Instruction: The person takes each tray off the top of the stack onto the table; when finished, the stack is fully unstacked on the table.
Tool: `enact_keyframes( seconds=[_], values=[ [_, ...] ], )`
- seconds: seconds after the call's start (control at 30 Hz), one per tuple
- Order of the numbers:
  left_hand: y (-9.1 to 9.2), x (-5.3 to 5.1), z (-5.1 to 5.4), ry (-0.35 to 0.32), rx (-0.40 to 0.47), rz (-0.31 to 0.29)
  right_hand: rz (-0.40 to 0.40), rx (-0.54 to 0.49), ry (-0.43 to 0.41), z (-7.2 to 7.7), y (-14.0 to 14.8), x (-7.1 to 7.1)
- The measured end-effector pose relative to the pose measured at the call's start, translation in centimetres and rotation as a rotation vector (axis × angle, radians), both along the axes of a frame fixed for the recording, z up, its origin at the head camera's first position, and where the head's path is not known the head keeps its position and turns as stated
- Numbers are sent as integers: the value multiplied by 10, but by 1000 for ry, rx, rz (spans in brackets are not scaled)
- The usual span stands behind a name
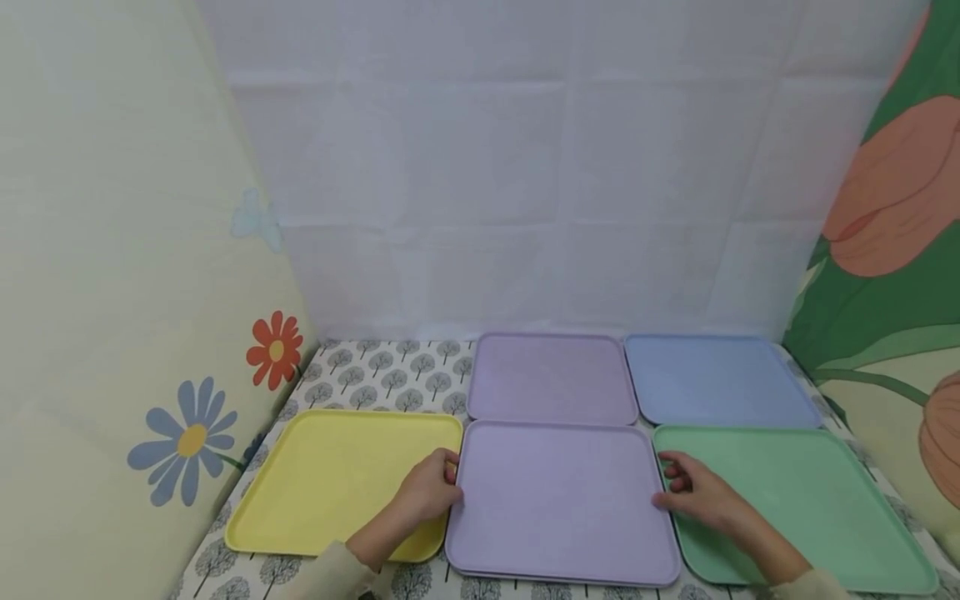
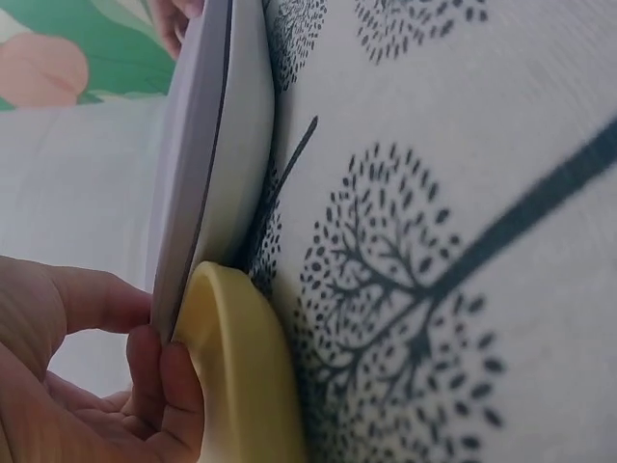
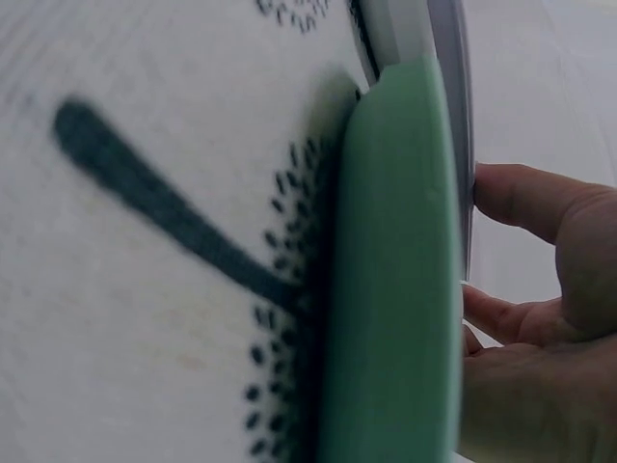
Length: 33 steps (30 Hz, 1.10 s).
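Note:
In the head view a light purple tray lies flat at the front middle. My left hand pinches its left edge, thumb on the top side and fingertips underneath, as the left wrist view shows. Opposite, my right hand holds the right edge between thumb and fingers; its fingertips are partly hidden behind the rim. Below the purple rim, a paler tray-like side shows, with a thin dark gap between the two. The left hand is over the inner edge of a yellow tray, the right over a green tray.
Behind stand a second purple tray and a blue tray, side by side. A tree-print cloth covers the table. A white sheet hangs at the back, with flower-patterned panels left and right.

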<state>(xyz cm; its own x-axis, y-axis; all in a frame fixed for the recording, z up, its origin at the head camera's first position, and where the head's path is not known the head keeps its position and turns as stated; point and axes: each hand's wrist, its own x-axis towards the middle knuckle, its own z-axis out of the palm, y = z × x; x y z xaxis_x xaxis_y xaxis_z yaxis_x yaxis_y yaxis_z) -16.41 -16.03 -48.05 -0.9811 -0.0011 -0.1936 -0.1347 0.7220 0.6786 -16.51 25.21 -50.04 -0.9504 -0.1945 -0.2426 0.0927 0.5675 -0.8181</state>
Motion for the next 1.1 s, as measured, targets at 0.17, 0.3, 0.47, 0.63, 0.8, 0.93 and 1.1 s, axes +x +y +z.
enact_keyframes(
  seconds=[0.17, 0.3, 0.47, 0.63, 0.8, 0.93, 1.1],
  values=[
    [1, 1, 2, -26, 49, 22, 5, 12, 1, -2, 0, -2],
    [1, 1, 3, -13, 51, 16, -1, 22, -2, -2, -1, -4],
    [0, 1, 5, -3, 40, 15, -9, 17, -21, -2, -1, -5],
    [-1, 2, 6, -29, 72, 31, -1, 6, -29, -2, -1, -6],
    [-2, 4, 7, -94, 158, 43, 10, 3, -22, -4, -1, -5],
    [-2, 3, 6, -128, 241, 56, 7, 7, -21, -5, 0, -4],
    [-6, 2, 9, -161, 330, 49, 11, 17, -20, -3, 2, -4]
  ],
)
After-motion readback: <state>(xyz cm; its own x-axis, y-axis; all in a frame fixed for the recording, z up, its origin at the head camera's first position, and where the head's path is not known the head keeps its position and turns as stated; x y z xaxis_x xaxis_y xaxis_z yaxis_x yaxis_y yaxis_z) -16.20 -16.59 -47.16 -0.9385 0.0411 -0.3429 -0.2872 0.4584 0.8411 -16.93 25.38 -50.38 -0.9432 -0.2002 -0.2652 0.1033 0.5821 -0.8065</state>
